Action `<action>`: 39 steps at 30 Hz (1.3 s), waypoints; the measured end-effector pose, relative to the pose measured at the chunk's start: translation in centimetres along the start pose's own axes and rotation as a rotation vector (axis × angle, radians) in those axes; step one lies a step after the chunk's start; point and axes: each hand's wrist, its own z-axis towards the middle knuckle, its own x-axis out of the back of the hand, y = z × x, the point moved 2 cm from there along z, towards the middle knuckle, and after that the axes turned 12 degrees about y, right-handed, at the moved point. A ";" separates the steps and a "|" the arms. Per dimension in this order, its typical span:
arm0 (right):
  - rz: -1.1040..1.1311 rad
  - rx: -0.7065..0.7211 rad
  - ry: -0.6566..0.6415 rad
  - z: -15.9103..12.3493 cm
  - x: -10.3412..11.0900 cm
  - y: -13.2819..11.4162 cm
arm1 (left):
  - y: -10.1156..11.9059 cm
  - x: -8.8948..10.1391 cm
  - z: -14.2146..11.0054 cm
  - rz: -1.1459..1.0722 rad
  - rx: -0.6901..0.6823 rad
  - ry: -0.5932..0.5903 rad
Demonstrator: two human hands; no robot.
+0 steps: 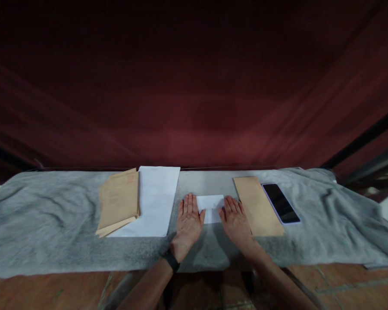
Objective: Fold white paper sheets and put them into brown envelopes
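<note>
A folded white sheet of paper (211,202) lies in the middle of the cloth-covered surface. My left hand (190,218) rests flat on its left end, fingers stretched out and pointing away from me. On the right end lies my right hand (235,218), also flat, with its fingers extended. Both thumbs point inward over the paper. Close to the right hand's outer side is a brown envelope (260,209). Parts of the white paper are hidden beneath the hands.
To the left, several brown envelopes (119,198) lie partly over white paper sheets (158,198). A phone (280,203) with a purple edge lies right of the single envelope. Grey cloth (58,219) covers the narrow surface, and a dark red curtain-like backdrop (194,107) rises behind it.
</note>
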 end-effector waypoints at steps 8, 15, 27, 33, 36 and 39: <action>0.297 0.109 -0.090 1.1 0.2 -3.3 | 2.2 -0.2 -1.0 -0.157 -0.221 -0.016; 0.332 0.113 -0.152 1.4 -0.7 -3.8 | 2.2 -0.9 -0.8 -0.132 -0.214 -0.082; 0.089 0.144 -0.130 1.0 -2.0 -2.0 | 3.5 0.3 -0.6 -0.109 -0.141 -0.093; 0.036 0.172 -0.059 0.6 -2.3 -1.4 | 4.0 1.1 -0.2 -0.107 -0.102 -0.129; 0.014 0.173 -0.059 0.4 -2.2 -1.3 | 4.2 1.3 -0.1 -0.109 -0.101 -0.138; -0.005 0.166 -0.059 0.3 -2.1 -1.1 | 4.1 1.3 -0.1 -0.118 -0.115 -0.135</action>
